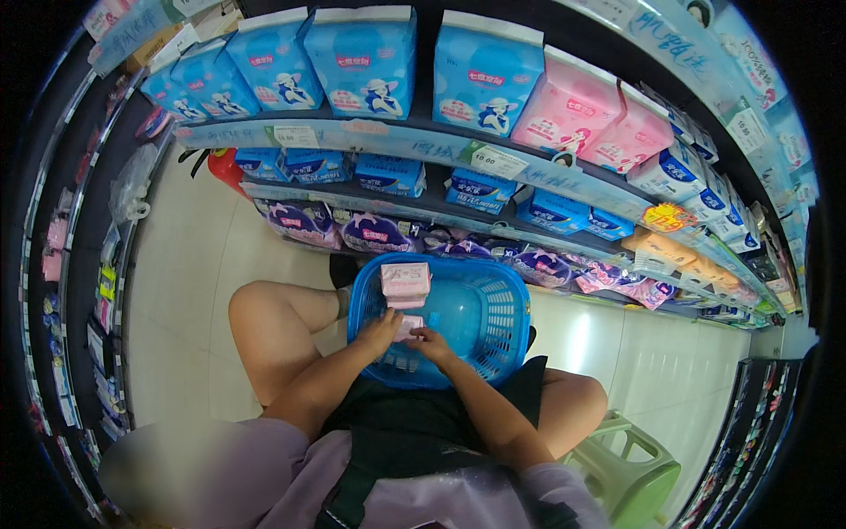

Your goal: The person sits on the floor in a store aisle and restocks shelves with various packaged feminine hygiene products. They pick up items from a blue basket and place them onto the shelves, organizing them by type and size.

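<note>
A blue plastic basket (462, 278) rests between my bent legs, in front of the shelf. Inside it, towards the left, lie pink packs of pads (405, 283), apparently stacked. A smaller-looking pink pack (410, 328) is nearer to me, between my two hands. My left hand (381, 332) touches this pack's left side with its fingers. My right hand (431, 345) has its fingertips at the pack's right side. Both hands are over the near left part of the basket. The basket's blue floor shows to the right of the packs.
Ahead, shelves (390, 132) hold blue packs (360, 63), pink packs (568, 106) and dark purple packs (377, 231). A red fire extinguisher (227, 172) stands by the shelf's left end. A green plastic stool (628, 463) is at my right. More shelving runs along the left and lower right.
</note>
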Action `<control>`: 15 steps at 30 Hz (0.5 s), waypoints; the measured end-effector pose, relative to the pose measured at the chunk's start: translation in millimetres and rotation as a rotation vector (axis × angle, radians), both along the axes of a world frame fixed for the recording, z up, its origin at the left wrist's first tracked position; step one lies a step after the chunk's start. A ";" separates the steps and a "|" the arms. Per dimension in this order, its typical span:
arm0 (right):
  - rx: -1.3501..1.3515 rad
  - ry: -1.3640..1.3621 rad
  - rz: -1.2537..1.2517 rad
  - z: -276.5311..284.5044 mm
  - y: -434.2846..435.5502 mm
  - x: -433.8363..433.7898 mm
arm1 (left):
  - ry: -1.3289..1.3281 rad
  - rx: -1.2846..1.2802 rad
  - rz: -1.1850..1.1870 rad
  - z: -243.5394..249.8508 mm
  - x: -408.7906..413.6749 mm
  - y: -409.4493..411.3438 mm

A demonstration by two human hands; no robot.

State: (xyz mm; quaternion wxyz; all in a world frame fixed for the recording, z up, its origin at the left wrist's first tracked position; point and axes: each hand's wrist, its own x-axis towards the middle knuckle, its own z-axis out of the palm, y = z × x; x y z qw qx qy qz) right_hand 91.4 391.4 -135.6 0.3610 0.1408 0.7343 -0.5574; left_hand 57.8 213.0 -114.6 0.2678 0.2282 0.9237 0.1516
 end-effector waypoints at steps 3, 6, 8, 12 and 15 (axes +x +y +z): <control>0.008 0.034 -0.002 -5.7 3.5 7.2 | -0.013 -0.071 -0.013 17.4 4.2 5.6; 0.108 0.153 0.027 4.3 10.8 6.8 | -0.098 -0.103 0.037 49.8 0.0 22.8; 0.098 0.124 -0.015 8.3 13.2 2.3 | -0.092 -0.014 -0.079 59.9 -3.1 20.5; 0.037 0.324 0.077 89.5 25.9 -34.4 | -0.095 0.288 -0.322 121.8 -50.4 16.7; -0.029 0.612 0.057 177.9 40.7 -66.0 | 0.194 0.491 -0.342 245.9 -81.7 22.1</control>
